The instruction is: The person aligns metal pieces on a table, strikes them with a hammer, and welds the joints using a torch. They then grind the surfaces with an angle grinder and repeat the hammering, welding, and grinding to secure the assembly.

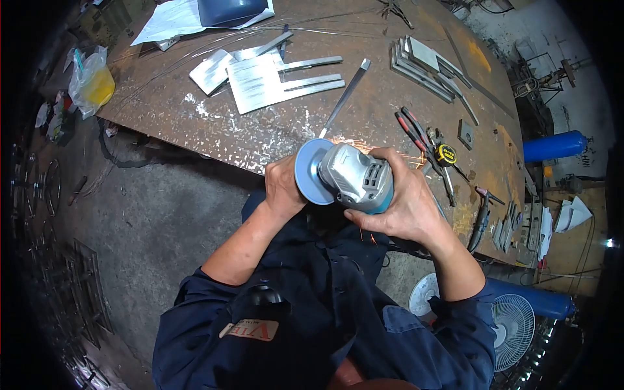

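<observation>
My right hand [409,201] is wrapped around the body of an angle grinder [354,172] with a silver head and teal housing. Its blue-grey disc [313,170] faces left, and orange sparks [351,142] spray rightward from the disc's upper side over the table. A narrow flat metal bar [348,92] slants across the table edge and passes behind the disc. My left hand [283,188] is closed at the disc's left, in line with the bar's near end; the disc hides its fingertips and the grip itself.
On the rusty steel table [214,133] lie cut metal plates [253,84], a plate stack [419,65], red-handled pliers [413,127], a yellow tape measure [446,154] and a welding torch [481,221]. A bag with yellow liquid [97,88] hangs at the left edge. A fan [512,331] stands lower right.
</observation>
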Motion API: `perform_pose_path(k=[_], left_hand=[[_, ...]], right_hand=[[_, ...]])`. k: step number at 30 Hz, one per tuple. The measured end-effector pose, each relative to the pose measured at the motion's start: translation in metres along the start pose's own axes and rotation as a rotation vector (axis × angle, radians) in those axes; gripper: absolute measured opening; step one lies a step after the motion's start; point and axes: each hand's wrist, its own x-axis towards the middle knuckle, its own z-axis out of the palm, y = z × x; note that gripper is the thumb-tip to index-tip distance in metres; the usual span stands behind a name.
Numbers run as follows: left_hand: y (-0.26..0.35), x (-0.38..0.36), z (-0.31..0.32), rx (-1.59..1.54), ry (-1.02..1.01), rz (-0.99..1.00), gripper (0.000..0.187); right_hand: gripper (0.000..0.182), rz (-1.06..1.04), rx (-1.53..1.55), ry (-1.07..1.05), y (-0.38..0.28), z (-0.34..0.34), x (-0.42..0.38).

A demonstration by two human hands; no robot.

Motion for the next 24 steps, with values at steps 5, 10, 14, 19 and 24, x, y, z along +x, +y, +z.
perform_pose_path(k=[5,10,14,19,24], left_hand=[[0.007,0.002,0.002,0.089,-0.004,-0.136,0.051],[0.005,-0.001,0.003,0.081,0.0,-0.144,0.05],[0.004,0.002,0.003,0.032,0.007,-0.079,0.05],[0.006,0.001,0.003,0.069,0.0,-0.138,0.051],[0.002,0.001,0.004,0.029,0.04,-0.075,0.052]], right_hand=[[0.092,0.095,0.024,0.016,0.005,-0.004,0.005],[0.094,0.025,-0.06,0.032,0.007,-0.005,0.005],[0.094,-0.023,-0.058,0.026,0.005,-0.006,0.006],[0.092,0.053,-0.091,0.008,0.003,-0.009,0.006],[0.091,0.112,-0.015,-0.049,-0.01,-0.011,0.001]])
